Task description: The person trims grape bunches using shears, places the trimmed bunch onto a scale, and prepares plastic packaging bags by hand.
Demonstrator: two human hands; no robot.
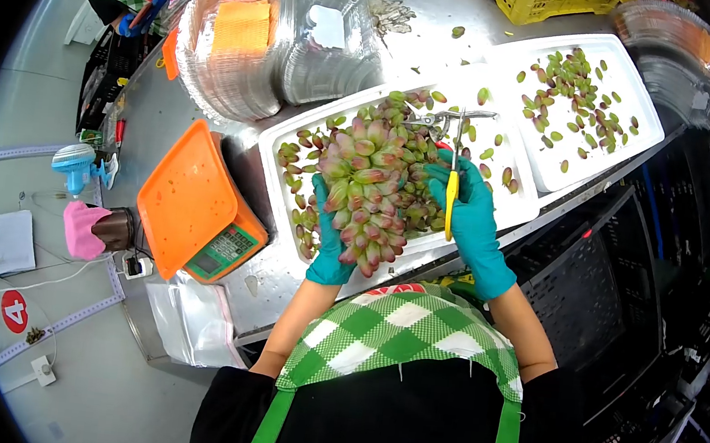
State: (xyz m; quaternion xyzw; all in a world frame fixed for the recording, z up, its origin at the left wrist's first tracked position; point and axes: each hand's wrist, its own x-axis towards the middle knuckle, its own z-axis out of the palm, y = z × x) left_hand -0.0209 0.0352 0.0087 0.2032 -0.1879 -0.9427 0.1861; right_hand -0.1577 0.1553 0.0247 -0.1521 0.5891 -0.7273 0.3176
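Observation:
A large bunch of green and reddish grapes (368, 180) is held over a white tray (269, 145), where loose grapes lie around it. My left hand (329, 234), in a teal glove, cups the bunch from its left side, fingers partly hidden beneath it. My right hand (470, 215), also gloved, is closed around a pair of snips (451, 199) with a yellow handle. Their metal parts point away from me over the tray. The right fingertips touch or nearly touch the right side of the bunch; exact contact is hidden.
A second white tray (588, 159) with loose grapes adjoins on the right. An orange scale (189, 195) stands left, with stacked clear plastic containers (242, 63) behind. A yellow crate (517, 1) sits at the back. Another person's blue-gloved hand (129, 25) shows top left.

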